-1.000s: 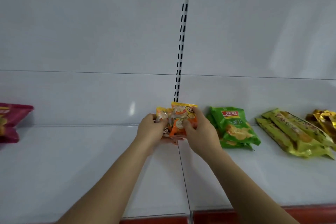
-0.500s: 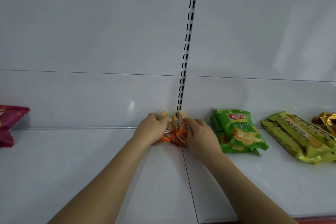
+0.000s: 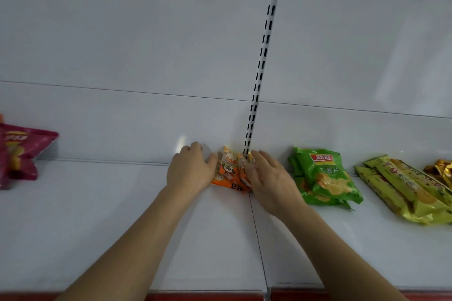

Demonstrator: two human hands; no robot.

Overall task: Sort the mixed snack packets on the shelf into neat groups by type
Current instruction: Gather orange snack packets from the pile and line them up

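Two bare forearms reach in from the lower edge, uncovered from wrist to elbow. The left hand [image 3: 189, 170] and right hand [image 3: 271, 178] wear no gloves, rings or watch.

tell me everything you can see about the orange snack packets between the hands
The orange snack packets are a small bunch of glossy plastic wrappers, orange with pale yellow tops, cartoon faces and dark print near the front edge. They lie on the white shelf, pushed back toward the rear wall, right over the seam between two shelf panels and below the slotted upright. The left hand touches their left side and the right hand their right side, partly covering them. How many there are cannot be told.
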